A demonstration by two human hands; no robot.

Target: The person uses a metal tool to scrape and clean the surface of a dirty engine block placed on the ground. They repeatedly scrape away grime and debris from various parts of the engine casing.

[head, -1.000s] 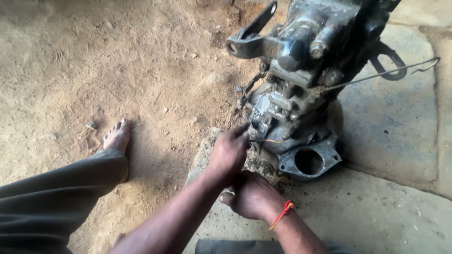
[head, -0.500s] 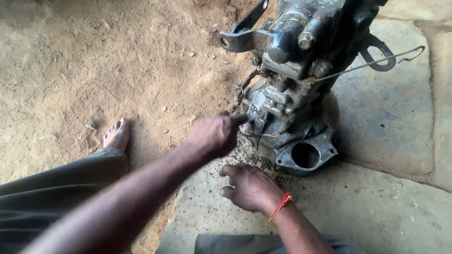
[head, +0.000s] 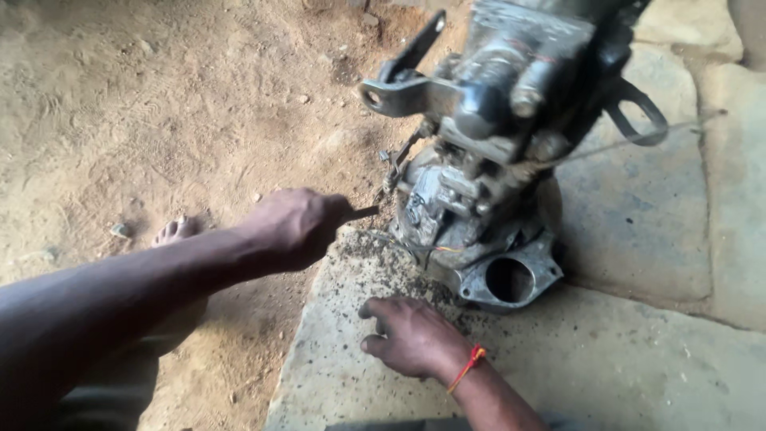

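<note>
Left hand [head: 297, 226] fisted tight around a thin dark tool [head: 364, 212], tip aimed right at the greasy engine block [head: 479, 183], just short of its near-left side; contact impossible to tell. Right hand [head: 411, 335] loosely curled, holding nothing, fingertips resting on the stone slab [head: 606, 359] amid dark grit [head: 375, 259], near the block's round flanged opening [head: 511, 279]. Red thread [head: 467, 367] tied at that wrist. Block standing upright on the slab, right of the fist. Bare foot [head: 177, 230] on sandy ground [head: 159, 104] far left.
</note>
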